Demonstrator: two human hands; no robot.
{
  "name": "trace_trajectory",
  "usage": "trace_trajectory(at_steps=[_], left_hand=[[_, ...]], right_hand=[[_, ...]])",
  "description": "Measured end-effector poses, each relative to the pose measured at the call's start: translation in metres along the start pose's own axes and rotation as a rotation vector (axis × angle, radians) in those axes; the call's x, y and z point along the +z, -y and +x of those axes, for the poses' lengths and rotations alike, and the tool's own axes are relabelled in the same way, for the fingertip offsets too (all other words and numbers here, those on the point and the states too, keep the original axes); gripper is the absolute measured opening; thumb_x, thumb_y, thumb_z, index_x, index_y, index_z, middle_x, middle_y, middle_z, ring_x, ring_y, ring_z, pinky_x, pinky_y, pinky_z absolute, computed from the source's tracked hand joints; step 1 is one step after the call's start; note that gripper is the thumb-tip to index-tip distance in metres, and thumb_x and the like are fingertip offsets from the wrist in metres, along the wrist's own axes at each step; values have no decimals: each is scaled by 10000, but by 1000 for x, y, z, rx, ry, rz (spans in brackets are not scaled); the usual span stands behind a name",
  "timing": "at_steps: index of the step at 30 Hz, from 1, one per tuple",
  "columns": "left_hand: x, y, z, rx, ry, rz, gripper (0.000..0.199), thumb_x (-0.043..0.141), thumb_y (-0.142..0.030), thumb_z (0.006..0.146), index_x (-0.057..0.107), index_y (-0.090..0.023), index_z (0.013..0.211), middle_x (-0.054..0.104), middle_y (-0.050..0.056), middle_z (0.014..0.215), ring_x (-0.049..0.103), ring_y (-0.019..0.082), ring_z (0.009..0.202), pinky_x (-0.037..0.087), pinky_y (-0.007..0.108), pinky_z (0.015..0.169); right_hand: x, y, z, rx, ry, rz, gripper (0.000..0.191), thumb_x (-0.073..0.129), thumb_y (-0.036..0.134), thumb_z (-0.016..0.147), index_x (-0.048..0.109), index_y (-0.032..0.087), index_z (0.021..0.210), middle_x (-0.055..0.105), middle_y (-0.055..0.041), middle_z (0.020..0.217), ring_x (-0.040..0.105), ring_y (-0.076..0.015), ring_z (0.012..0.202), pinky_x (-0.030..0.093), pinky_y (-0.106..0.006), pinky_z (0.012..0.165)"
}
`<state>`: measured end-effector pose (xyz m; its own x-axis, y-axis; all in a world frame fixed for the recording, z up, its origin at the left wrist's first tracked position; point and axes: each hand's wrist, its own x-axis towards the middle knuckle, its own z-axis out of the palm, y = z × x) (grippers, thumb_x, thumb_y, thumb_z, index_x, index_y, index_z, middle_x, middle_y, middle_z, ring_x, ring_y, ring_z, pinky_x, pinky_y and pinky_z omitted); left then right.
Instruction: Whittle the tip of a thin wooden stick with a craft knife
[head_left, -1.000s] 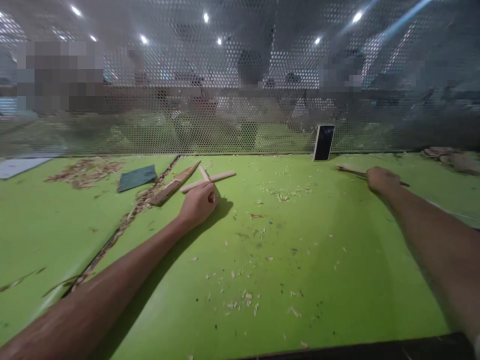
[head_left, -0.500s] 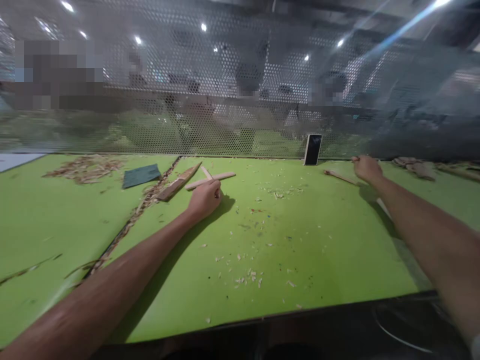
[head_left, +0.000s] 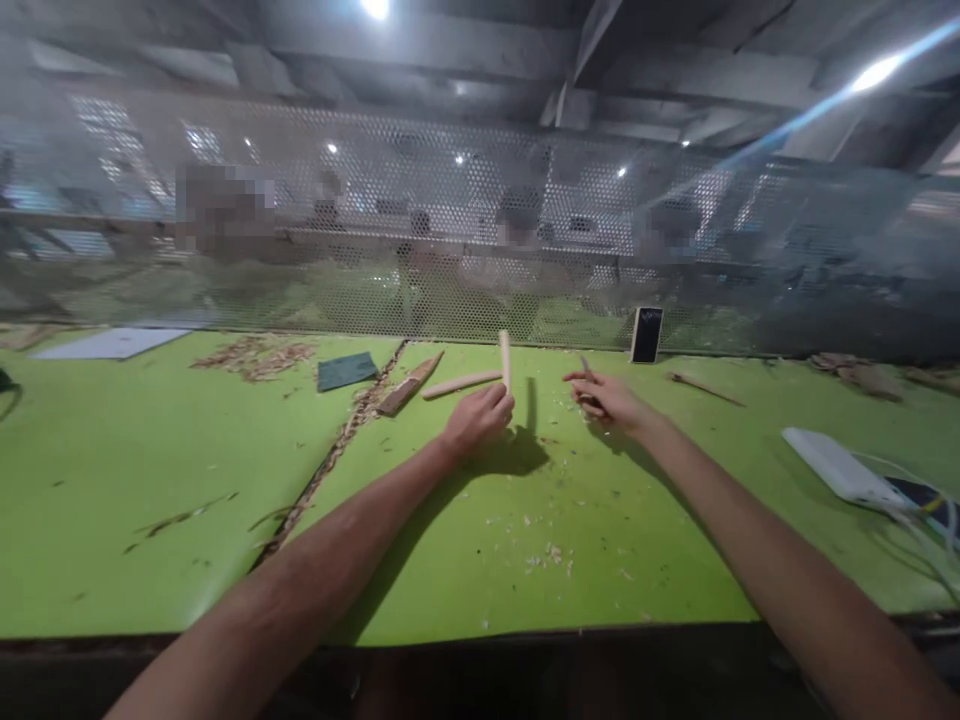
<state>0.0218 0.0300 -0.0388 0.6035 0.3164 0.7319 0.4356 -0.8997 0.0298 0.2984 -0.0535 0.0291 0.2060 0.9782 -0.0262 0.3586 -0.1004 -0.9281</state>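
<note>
My left hand is closed around the lower end of a pale wooden stick, which points upward above the green tabletop. Beside it lies a second pale wooden stick, flat on the table. To the right, my right hand is closed on a slim knife-like tool; a thin greyish tip sticks up past the fingers, and the rest is mostly hidden in the hand. Left of the sticks rests a darker, pointed piece of wood. The two hands are apart.
A dark green sheet and heaped wood shavings lie at left. A phone stands against the perforated screen. A thin brown stick and a white device with cables are at right.
My left hand has lifted one pale stick off the other and moved right. My right hand has come in from the far right with the slim tool. The view has shifted left and up.
</note>
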Motion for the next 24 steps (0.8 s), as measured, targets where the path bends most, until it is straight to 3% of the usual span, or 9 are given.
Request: trace_trajectory(at_steps=[3,7,12,20,24], left_hand=[[-1,-1,2,106,-16,-10,266,472,-196,1094,658,-172,906,691,121,901,638,203,811,519,300,655],[-3,-1,2,183,-9,-23,304,434,-241,1130,667,-186,944,677,90,850,609,170,705,477,280,583],[6,-12,0,232,15,-31,259,465,-254,1131,686,-193,1011,744,103,965,621,153,712,521,284,609],[12,-10,-2,143,71,-12,283,516,-292,1119,627,-173,888,670,45,751,551,128,603,401,247,556],[7,-6,-5,67,106,-45,326,542,-342,1115,591,-180,836,633,24,703,509,122,560,340,237,547]], right_hand=[[34,1,-11,-56,124,158,228,622,410,1089,741,302,1250,701,-30,902,354,-76,481,313,-219,390],[51,-1,-23,-105,221,275,273,686,478,1051,744,345,1283,686,-17,907,343,-74,501,321,-211,396],[50,-6,-31,-130,309,330,222,770,489,1002,808,312,1130,631,-10,813,380,-78,522,356,-211,407],[38,-6,-36,-203,247,420,399,957,599,805,772,251,869,640,-11,790,427,-87,561,373,-224,421],[33,-5,-36,-205,198,426,389,983,549,773,760,237,833,644,-5,752,440,-91,560,341,-229,433]])
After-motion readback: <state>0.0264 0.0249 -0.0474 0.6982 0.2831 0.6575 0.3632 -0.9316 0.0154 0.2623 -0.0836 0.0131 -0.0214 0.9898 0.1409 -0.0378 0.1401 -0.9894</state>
